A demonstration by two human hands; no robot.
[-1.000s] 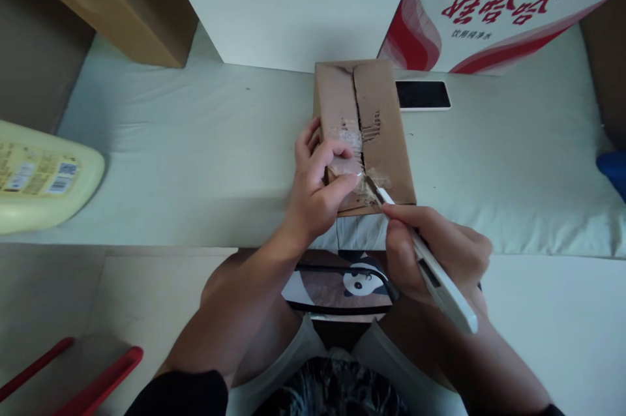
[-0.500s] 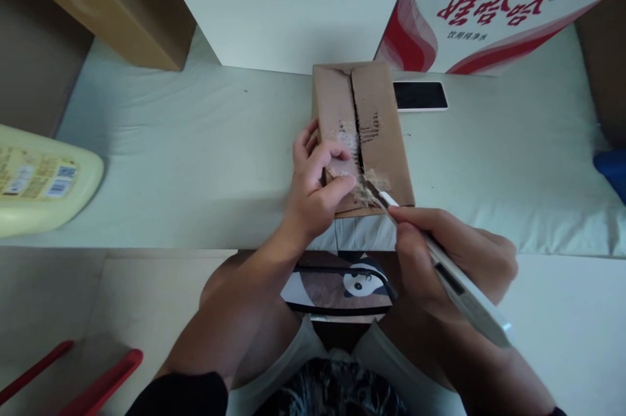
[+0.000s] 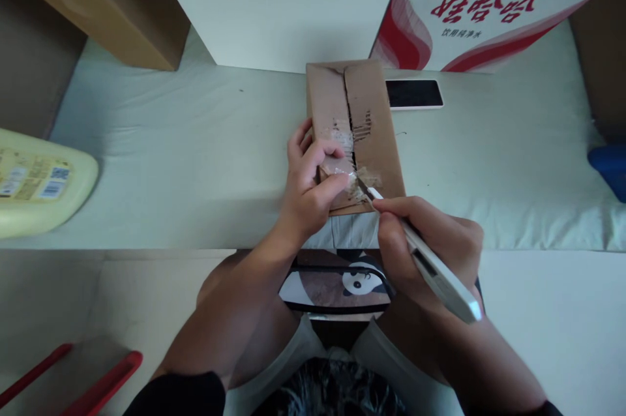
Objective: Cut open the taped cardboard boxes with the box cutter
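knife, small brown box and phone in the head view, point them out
Knife (image 3: 437, 272), head view: on the white handle.
Small brown box (image 3: 376, 148), head view: on its right-hand flap.
Phone (image 3: 415, 94), head view: on the dark screen.

Support surface: pale green cloth (image 3: 195, 142), lightly wrinkled; front edge nearly straight, folds gathered near the front right corner.
Rear edge, centre: plain white panel (image 3: 274, 5) with faint handwriting, upright.
Rear edge, right: white panel with red lettering and waves (image 3: 518, 44), adjoining the plain one.
Rear left corner: tall brown carton (image 3: 141, 18).
Left side: grey-brown panel (image 3: 39, 57).
Right side: dark brown panel (image 3: 599, 64).
Floor (image 3: 552, 312): pale, smooth; faint joint lines at left.
Lighting: dim, diffuse; floor brighter at right.
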